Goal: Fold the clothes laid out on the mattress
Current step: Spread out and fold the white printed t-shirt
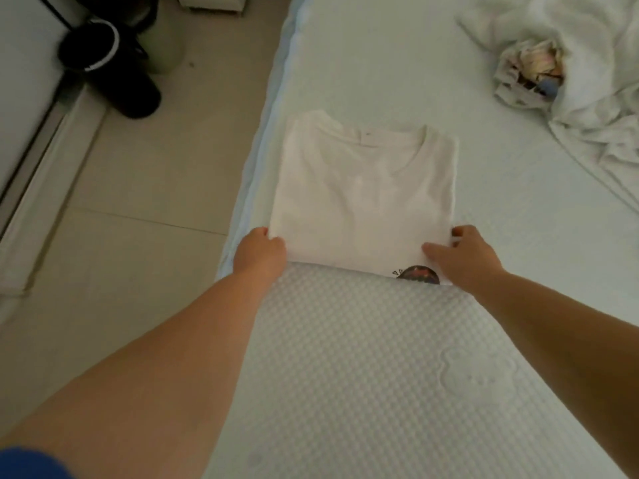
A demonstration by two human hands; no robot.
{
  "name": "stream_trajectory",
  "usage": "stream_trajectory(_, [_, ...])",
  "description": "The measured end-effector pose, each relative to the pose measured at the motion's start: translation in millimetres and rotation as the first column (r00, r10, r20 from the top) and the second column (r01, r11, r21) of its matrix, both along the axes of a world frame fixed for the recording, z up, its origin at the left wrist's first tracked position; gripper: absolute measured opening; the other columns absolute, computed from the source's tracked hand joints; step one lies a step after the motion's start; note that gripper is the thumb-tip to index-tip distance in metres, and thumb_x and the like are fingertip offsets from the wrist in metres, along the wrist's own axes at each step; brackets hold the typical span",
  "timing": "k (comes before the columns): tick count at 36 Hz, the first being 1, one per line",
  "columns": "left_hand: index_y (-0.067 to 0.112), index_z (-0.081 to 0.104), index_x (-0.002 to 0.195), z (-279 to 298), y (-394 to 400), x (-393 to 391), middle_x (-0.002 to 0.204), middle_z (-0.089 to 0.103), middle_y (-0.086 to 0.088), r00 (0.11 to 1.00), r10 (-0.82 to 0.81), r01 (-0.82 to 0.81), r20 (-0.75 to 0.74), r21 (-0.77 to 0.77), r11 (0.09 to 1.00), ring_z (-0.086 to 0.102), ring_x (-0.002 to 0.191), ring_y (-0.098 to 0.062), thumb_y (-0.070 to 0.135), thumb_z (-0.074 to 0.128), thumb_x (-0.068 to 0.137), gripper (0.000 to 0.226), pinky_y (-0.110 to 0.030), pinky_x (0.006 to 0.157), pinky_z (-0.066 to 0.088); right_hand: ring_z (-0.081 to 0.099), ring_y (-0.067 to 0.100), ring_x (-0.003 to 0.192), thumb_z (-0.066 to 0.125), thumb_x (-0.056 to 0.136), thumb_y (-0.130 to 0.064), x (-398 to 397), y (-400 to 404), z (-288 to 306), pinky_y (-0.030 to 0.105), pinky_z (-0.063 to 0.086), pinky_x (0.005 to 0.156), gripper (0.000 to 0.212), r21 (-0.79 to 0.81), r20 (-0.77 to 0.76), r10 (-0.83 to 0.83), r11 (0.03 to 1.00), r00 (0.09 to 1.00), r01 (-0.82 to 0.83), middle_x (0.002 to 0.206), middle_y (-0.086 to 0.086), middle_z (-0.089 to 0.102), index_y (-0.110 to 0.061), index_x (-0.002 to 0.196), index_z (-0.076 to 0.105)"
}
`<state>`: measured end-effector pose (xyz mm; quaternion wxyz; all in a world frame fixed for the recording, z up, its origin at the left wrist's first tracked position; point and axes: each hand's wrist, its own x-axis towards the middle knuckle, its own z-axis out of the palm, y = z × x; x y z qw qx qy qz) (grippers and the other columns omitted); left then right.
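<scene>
Both bare forearms reach forward from the bottom of the view, the left from the lower left and the right from the lower right. The left hand [260, 252] has its fingers curled, pinching the near left corner of the white T-shirt [363, 188]. The right hand [465, 257] grips the near right corner, thumb lying on top and fingers curled at the edge.

A black bag [110, 65] sits on the tiled floor [145, 188].
</scene>
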<state>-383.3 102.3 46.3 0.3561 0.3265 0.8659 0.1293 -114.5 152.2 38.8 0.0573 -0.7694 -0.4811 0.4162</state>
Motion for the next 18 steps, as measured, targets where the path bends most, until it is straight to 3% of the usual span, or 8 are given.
stream_trajectory(6, [0.009, 0.060, 0.119, -1.0, -14.4, 2.8, 0.114, 0.061, -0.019, 0.983, -0.117, 0.125, -0.144, 0.047, 0.991, 0.054, 0.098, -0.031, 0.018, 0.038, 0.096, 0.033, -0.031, 0.074, 0.036, 0.051, 0.020, 0.093, 0.064, 0.086, -0.031, 6.5, 0.8, 2.1, 0.034, 0.045, 0.074, 0.052, 0.007, -0.109, -0.069, 0.998, 0.992, 0.070, 0.119, 0.004, 0.056, -0.014, 0.131, 0.043])
stream_trajectory(9, [0.008, 0.060, 0.110, 10.0, -22.5, 8.4, 0.110, 0.059, -0.020, 0.977, -0.123, 0.128, -0.176, 0.015, 0.992, 0.053, 0.093, -0.031, 0.014, 0.042, 0.091, 0.027, -0.033, 0.073, 0.039, 0.050, 0.015, 0.083, 0.058, 0.089, -0.032, 6.6, -8.9, 8.8, 0.026, 0.040, 0.060, 0.047, 0.034, -0.067, -0.036, 0.999, 0.997, 0.038, 0.118, 0.002, 0.057, -0.014, 0.130, 0.043])
stream_trajectory(11, [0.004, 0.054, 0.115, 21.8, -32.0, 21.6, 0.118, 0.051, -0.022, 0.961, -0.148, 0.153, -0.233, 0.003, 0.988, 0.049, 0.108, -0.036, 0.018, 0.049, 0.086, 0.032, -0.040, 0.087, 0.040, 0.049, 0.012, 0.076, 0.057, 0.090, -0.033, 10.5, -25.6, 14.4, 0.023, 0.034, 0.054, 0.047, 0.022, -0.049, -0.048, 0.999, 0.998, 0.049, 0.113, -0.001, 0.058, -0.015, 0.131, 0.042])
stream_trajectory(13, [0.008, 0.042, 0.136, 36.2, -43.6, 45.6, 0.140, 0.038, -0.018, 0.946, -0.196, 0.209, -0.257, 0.024, 0.978, 0.034, 0.129, -0.033, 0.024, 0.055, 0.087, 0.054, -0.040, 0.104, 0.028, 0.052, 0.009, 0.072, 0.057, 0.089, -0.035, 20.1, -49.1, 20.6, 0.020, 0.034, 0.049, 0.048, -0.010, -0.057, -0.069, 0.998, 0.996, 0.069, 0.097, -0.011, 0.056, -0.019, 0.131, 0.042])
stream_trajectory(15, [0.013, 0.036, 0.143, 48.7, -51.4, 78.7, 0.148, 0.031, -0.011, 0.944, -0.260, 0.285, -0.206, 0.103, 0.953, 0.025, 0.136, -0.026, 0.024, 0.057, 0.087, 0.061, -0.036, 0.110, 0.019, 0.054, 0.007, 0.073, 0.058, 0.089, -0.035, 36.1, -74.7, 27.2, 0.020, 0.037, 0.051, 0.046, -0.058, -0.066, -0.075, 0.996, 0.995, 0.072, 0.089, -0.016, 0.052, -0.022, 0.130, 0.043])
stream_trajectory(18, [0.016, 0.045, 0.138, 54.4, -52.2, 134.2, 0.145, 0.038, -0.008, 0.880, -0.453, 0.473, -0.141, 0.167, 0.865, 0.029, 0.136, -0.021, 0.023, 0.056, 0.088, 0.052, -0.031, 0.110, 0.019, 0.054, 0.006, 0.075, 0.061, 0.088, -0.029, 72.5, -108.3, 34.1, 0.019, 0.038, 0.055, 0.040, -0.113, -0.067, -0.088, 0.990, 0.994, 0.080, 0.088, -0.013, 0.055, -0.020, 0.125, 0.049])
